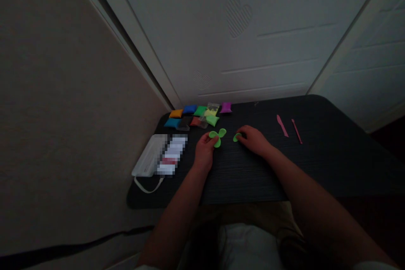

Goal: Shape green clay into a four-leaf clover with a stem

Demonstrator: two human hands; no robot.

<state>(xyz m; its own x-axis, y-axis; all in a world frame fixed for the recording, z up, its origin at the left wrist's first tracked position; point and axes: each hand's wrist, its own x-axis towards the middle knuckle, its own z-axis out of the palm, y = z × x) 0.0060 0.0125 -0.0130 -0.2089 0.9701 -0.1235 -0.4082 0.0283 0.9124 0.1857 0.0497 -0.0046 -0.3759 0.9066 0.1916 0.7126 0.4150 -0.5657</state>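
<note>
My left hand pinches a light green three-lobed clay piece between thumb and fingers, with its rounded lobes spread like leaves. To the right, my right hand has its fingertips on a separate small light green clay leaf, close to the table surface. Part of that leaf is hidden under the fingers. Just beyond my left hand lies a light green clay packet.
On the dark table, several coloured clay packets, including a purple one, lie at the back left. A white plastic case rests beside a blurred-out item. A pink knife tool and a thin pink stick tool lie right.
</note>
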